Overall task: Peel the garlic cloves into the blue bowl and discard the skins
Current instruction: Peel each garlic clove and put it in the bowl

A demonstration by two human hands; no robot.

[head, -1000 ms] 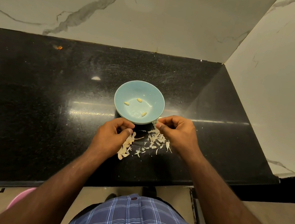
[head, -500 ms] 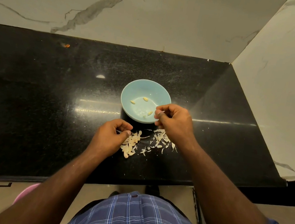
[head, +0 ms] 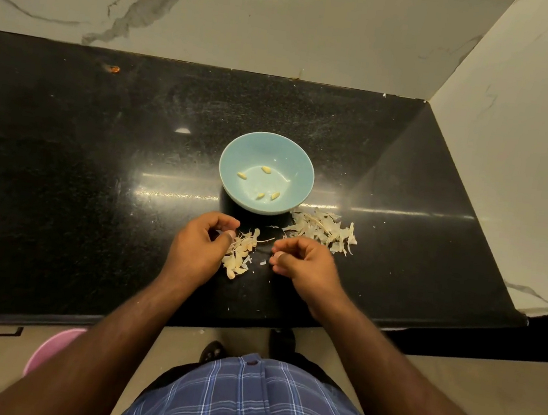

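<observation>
Black countertop [head: 61, 181] (glossy), marble walls [head: 289, 12], corner

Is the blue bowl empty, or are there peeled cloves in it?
Not empty. The blue bowl stands upright and holds four peeled garlic cloves scattered on its floor; most of it is bare.

blue bowl [head: 266, 173]: four peeled cloves [head: 266, 169] | skins [head: 323, 231] beside bowl | both hands curled near garlic pile [head: 238, 254]

A bowl [head: 266, 173] is set on the countertop [head: 61, 181], with four peeled garlic cloves [head: 275, 195] inside; skins [head: 323, 232] are heaped at its near right, unpeeled cloves [head: 238, 254] nearer, between both hands
</observation>
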